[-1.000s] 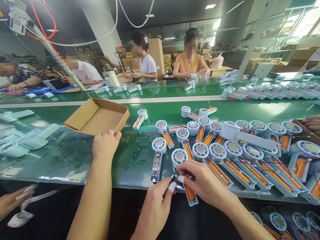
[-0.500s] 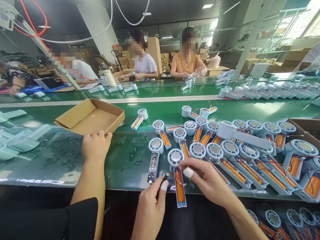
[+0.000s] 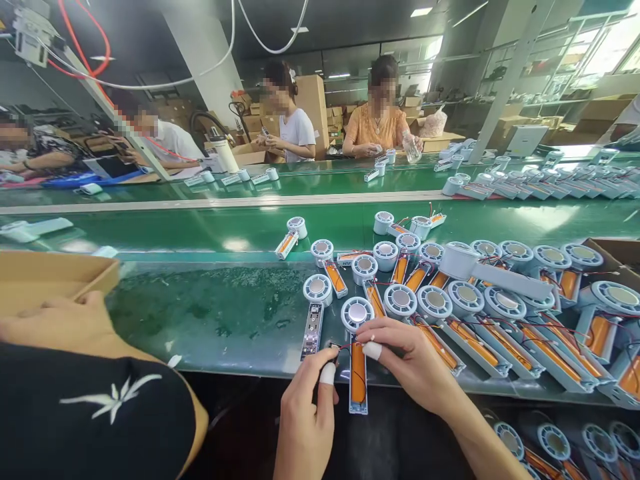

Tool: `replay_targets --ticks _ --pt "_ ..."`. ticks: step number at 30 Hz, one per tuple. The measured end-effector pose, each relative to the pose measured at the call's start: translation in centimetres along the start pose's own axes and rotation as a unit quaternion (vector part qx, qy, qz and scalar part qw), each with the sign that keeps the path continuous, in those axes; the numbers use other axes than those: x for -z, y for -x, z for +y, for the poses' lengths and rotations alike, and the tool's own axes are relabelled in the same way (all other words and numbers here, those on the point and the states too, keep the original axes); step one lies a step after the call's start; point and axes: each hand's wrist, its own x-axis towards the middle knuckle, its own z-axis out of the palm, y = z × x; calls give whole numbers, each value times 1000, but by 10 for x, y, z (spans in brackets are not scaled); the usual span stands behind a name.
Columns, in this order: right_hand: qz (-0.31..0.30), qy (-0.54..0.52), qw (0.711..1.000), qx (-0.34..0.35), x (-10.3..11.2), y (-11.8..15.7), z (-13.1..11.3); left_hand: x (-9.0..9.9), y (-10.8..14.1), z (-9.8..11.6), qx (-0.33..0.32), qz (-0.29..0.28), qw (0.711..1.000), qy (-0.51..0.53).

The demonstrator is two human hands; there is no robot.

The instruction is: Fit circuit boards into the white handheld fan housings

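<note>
In front of me a pale-blue handle unit (image 3: 358,393) with a round slotted head (image 3: 357,313) lies open, its handle jutting past the table's front edge. An orange battery and thin wires show in its trough. My left hand (image 3: 307,407), thumb wrapped in white tape, pinches a small dark piece, possibly a circuit board, just left of it; a red wire runs from there to the unit. My right hand (image 3: 413,357), also with a taped thumb, has its fingertips closed at the wires below the head. A similar unit with a circuit board (image 3: 312,333) lies to the left.
Many similar units (image 3: 465,297) crowd the table at right, more on a shelf below (image 3: 553,440). At left a co-worker's hand (image 3: 65,323) grips a cardboard tray (image 3: 45,277). A green conveyor (image 3: 225,230) runs behind; several people sit across it.
The co-worker's arm has pulled the cardboard tray leftward and nearer. My hands stay at the unit, with only slight finger movement. The view has shifted a little.
</note>
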Motion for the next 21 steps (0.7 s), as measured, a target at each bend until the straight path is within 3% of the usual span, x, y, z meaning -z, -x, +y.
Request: replay_targets --ticks 5,8,13,18,21 --pt "-6 -88 990 -107 -8 2 1 4 2 5 -11 -43 999 -7" --pt "-8 -49 992 -116 -13 4 -5 5 3 6 20 -58 998 -18" --pt "-31 151 988 -17 -12 6 -19 8 5 10 40 -64 996 -40" --pt "-133 302 943 37 -12 9 -30 11 6 14 31 -60 997 -48" --pt "-147 361 918 76 -14 10 -28 12 9 14 40 -53 996 -51"
